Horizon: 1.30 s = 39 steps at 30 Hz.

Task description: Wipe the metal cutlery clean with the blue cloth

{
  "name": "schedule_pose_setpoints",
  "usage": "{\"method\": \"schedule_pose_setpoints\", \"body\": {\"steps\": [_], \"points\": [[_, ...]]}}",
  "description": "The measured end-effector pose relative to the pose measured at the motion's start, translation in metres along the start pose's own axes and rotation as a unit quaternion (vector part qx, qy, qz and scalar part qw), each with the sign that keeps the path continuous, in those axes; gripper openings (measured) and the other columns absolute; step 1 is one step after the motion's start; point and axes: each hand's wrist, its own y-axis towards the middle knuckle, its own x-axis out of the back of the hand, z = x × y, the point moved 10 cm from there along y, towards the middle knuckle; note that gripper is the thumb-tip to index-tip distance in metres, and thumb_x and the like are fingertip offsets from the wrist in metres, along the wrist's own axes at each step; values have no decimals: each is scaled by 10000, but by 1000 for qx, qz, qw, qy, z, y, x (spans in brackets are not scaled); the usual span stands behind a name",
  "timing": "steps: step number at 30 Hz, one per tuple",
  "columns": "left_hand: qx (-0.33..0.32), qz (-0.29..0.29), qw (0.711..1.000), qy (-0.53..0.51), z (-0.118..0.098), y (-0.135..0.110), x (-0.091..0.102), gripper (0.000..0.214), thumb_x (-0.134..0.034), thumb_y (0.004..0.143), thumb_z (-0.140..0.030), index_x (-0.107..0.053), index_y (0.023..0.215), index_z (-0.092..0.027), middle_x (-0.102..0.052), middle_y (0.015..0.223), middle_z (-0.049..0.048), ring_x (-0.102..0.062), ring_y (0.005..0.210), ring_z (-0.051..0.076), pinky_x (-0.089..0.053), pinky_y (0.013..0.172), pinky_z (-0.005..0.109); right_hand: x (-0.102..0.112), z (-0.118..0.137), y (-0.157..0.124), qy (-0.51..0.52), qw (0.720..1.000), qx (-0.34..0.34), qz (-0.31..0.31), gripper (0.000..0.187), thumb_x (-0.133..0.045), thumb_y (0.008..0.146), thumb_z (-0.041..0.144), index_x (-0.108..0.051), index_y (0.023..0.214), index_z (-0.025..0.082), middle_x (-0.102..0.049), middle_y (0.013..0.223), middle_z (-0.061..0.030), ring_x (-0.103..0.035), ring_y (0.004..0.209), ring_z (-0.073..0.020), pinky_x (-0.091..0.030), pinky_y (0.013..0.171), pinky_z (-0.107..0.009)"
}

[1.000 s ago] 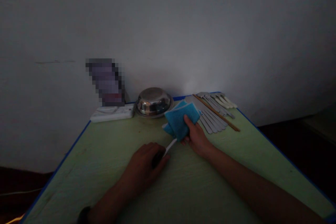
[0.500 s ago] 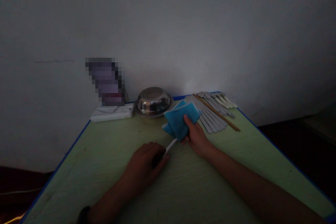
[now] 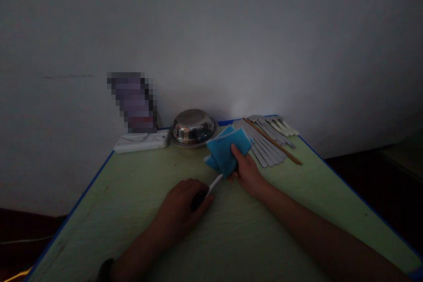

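My left hand (image 3: pixel 185 200) is closed around a slim utensil (image 3: pixel 215 184), dark at the end near my palm and pale along the part that shows. Its far end runs under a folded blue cloth (image 3: pixel 228 150), so I cannot make out its kind. My right hand (image 3: pixel 246 169) grips this cloth with the thumb on top and the fingers beneath. Just beyond the right hand, several flat metal utensils (image 3: pixel 267 152) lie fanned out, with a pair of wooden chopsticks (image 3: pixel 280 147) across them.
An upturned steel bowl (image 3: pixel 194 127) stands at the table's back edge. Left of it is a white flat case (image 3: pixel 142 141), with a blurred-out upright panel (image 3: pixel 134 101) behind. Several white-handled utensils (image 3: pixel 286 127) lie at the back right. The green table (image 3: pixel 139 185) has blue edging and meets a wall.
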Motion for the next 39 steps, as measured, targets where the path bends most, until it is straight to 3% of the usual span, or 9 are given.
{"method": "schedule_pose_setpoints", "body": {"steps": [39], "points": [[1, -10, 1000, -5, -1, 0, 2, 183, -483, 863, -336, -582, 794, -199, -614, 748, 30, -570, 710, 194, -454, 646, 311, -1, -2, 2, -7, 1000, 1, 15, 409, -556, 719, 585, -411, 627, 214, -368, 348, 105, -351, 282, -76, -339, 264, -195]]}}
